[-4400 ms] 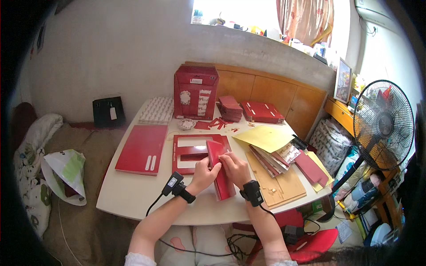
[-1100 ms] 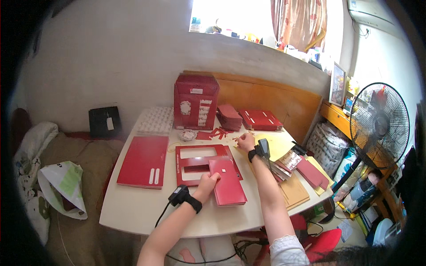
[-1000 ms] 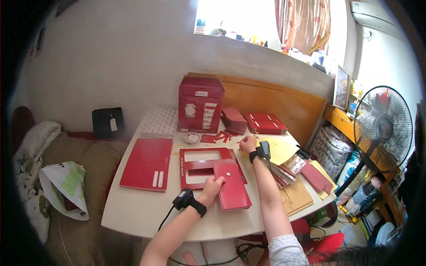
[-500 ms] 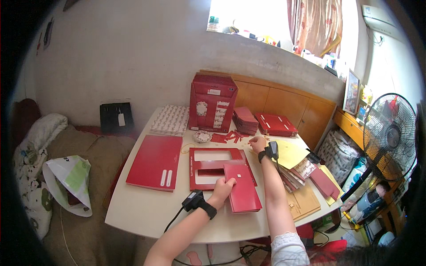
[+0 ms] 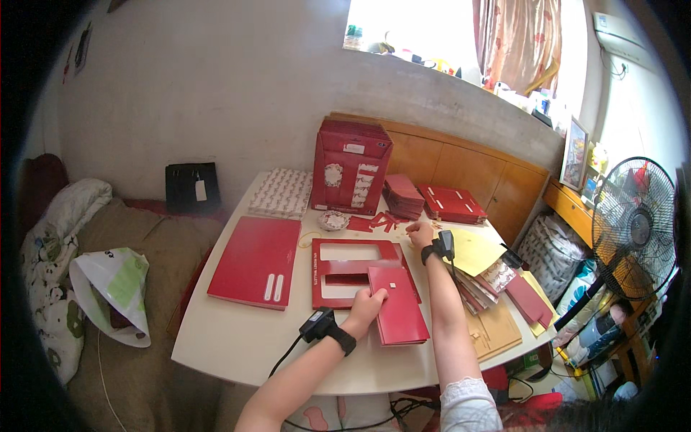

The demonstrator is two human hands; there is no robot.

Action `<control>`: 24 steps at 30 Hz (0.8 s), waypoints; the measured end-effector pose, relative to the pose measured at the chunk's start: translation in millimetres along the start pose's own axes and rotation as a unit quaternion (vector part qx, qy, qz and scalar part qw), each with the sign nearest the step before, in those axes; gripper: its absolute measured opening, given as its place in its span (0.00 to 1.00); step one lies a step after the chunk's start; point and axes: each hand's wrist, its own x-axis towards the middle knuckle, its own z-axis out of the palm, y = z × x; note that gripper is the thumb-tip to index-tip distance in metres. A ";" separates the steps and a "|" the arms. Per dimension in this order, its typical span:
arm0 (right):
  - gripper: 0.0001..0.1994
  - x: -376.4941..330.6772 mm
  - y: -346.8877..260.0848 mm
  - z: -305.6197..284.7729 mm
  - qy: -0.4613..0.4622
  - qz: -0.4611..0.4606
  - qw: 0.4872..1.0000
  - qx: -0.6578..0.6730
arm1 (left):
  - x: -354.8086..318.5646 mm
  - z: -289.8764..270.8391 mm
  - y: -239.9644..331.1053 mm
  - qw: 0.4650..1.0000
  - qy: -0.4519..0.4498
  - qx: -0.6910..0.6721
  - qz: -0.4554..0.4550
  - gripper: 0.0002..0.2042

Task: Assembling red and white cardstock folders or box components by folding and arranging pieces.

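Observation:
My left hand (image 5: 366, 306) rests flat on a folded red card piece (image 5: 398, 315) near the front of the white table (image 5: 237, 338), pinning it down. Just behind it lies a red die-cut frame sheet (image 5: 354, 263) with two window cut-outs. My right hand (image 5: 419, 232) reaches far across the table to a scatter of small red paper scraps (image 5: 379, 222); its fingers are curled together at the scraps, and whether they hold one I cannot tell. Both wrists carry a black strapped device.
A flat red sheet stack (image 5: 257, 260) lies at the left. A tall red box (image 5: 350, 168) stands at the back, with red box stacks (image 5: 451, 204), a small dish (image 5: 333, 219) and patterned sheets (image 5: 282, 191). Yellow paper (image 5: 475, 251) and card piles sit right. A fan (image 5: 635, 227) stands right.
Earlier both hands held the red card piece at the front. The right hand has let go and stretched to the scraps at the back; the left hand stays on the card.

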 end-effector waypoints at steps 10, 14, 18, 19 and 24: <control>0.06 1.3 -2.0 -3.7 0.020 0.003 0.990 0.141 | -0.3 0.1 0.4 1.000 -0.010 0.002 -0.012 0.07; 0.07 0.3 -5.6 -4.9 0.035 -0.044 0.998 0.037 | 6.1 -5.0 -8.5 1.000 -0.013 0.002 -0.015 0.07; 0.07 3.8 -1.3 -10.2 0.066 -0.069 0.995 0.007 | 6.4 2.9 -8.6 1.000 -0.011 -0.016 -0.009 0.09; 0.07 0.7 -12.4 -7.0 0.063 -0.070 0.996 0.010 | 6.3 0.9 -8.6 1.000 -0.007 -0.017 -0.002 0.09; 0.07 -10.4 -73.0 6.6 -0.070 -0.129 0.983 0.109 | 8.2 -3.1 -0.2 0.996 0.046 -0.056 0.051 0.09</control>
